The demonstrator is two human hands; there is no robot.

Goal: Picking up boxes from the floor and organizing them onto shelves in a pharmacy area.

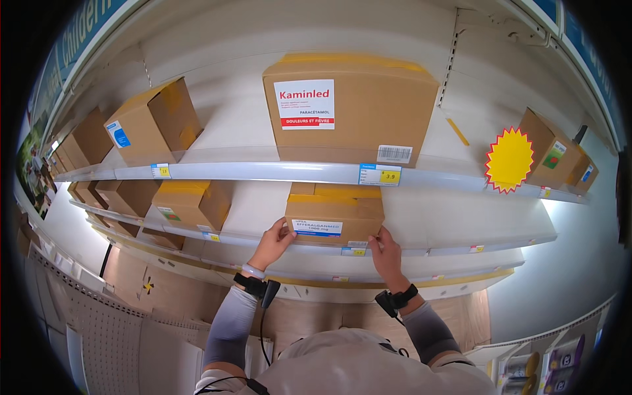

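A taped cardboard box (335, 205) with a white and blue printed label sits on the second shelf (444, 222), beneath the top shelf's front rail. My left hand (270, 245) grips its lower left corner, thumb on the front face and fingers around the side. At the lower right corner, my right hand (387, 251) holds the same box, its thumb near a small barcode sticker. Both wrists carry black straps with small devices. Directly above stands a larger cardboard box (365, 113) with a red and white label, on the top shelf (232, 133).
Another box (153, 121) stands on the top shelf's left, and a box (190, 205) with a green label is left on the second shelf. Price tags (380, 175) line the rails. A yellow starburst sign (510, 160) juts out at the right. Behind me is a perforated panel (111, 316).
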